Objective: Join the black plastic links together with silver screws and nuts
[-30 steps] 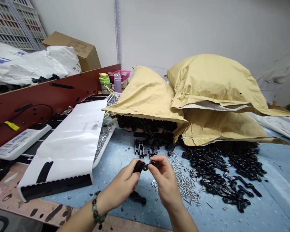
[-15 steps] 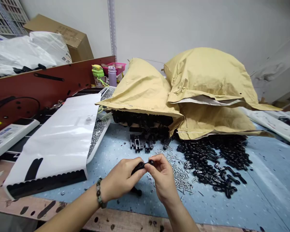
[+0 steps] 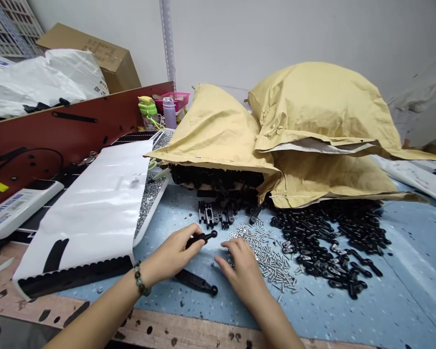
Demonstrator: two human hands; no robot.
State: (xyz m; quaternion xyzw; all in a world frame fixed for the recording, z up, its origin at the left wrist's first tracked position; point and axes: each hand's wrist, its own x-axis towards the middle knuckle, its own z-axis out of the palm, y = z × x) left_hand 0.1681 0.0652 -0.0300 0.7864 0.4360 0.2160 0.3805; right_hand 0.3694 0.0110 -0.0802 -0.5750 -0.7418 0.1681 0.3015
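Note:
A black plastic arm with a small ball-shaped end (image 3: 210, 235) is pinched in my left hand (image 3: 174, 254), its tip pointing right. My right hand (image 3: 241, 266) is open, thumb and fingers apart, just left of a pile of small silver screws (image 3: 272, 261). Whether a tiny part lies under its fingertips I cannot tell. Below my left hand a longer black arm piece (image 3: 196, 281) lies on the blue mat (image 3: 232, 308), partly hidden by that hand. Several black slotted parts (image 3: 216, 213) lie beyond both hands.
Many black link pieces (image 3: 327, 247) are heaped to the right. Yellow paper sacks (image 3: 323, 104) stand behind, one (image 3: 218, 126) with black parts at its mouth. On the left, a white sheet (image 3: 90, 194) partly covers a tray of metal bits (image 3: 147, 203). Bottles (image 3: 169, 114) stand farther back.
My hands have come apart. My right hand has let go of the black piece and opened; my left hand keeps it and has shifted slightly left. The longer arm below shows more.

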